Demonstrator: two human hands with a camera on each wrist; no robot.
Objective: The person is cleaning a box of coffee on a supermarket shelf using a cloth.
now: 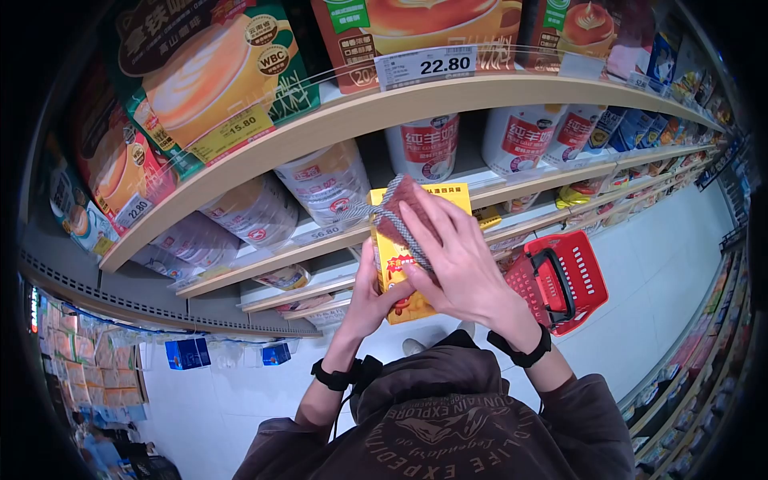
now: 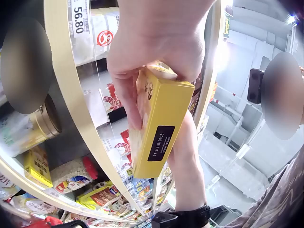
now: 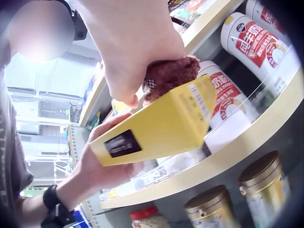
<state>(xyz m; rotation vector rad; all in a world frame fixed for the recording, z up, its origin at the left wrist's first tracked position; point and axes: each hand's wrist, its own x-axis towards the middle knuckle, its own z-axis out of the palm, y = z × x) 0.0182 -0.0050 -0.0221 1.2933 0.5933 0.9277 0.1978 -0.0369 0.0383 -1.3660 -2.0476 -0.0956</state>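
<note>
My left hand [image 1: 364, 304] grips a yellow box [image 1: 410, 308] by its side and lower end, thumb across the front. In the left wrist view, a dark date label shows on one narrow side of the box [image 2: 161, 114]. My right hand [image 1: 460, 264] holds a brown, fuzzy cloth [image 1: 402, 206] with a striped edge against the box's printed front. Bunched under the right palm, the cloth [image 3: 173, 76] lies at the box's face in the right wrist view. Part of the front print is covered by the cloth and fingers.
A curved shelf edge [image 1: 336, 120] runs right in front, with price tags. White cans [image 1: 520, 140] stand on the tier below large drink packs [image 1: 200, 72]. A red shopping basket [image 1: 588, 276] is on the floor to the right. Another shelf row lines the far right.
</note>
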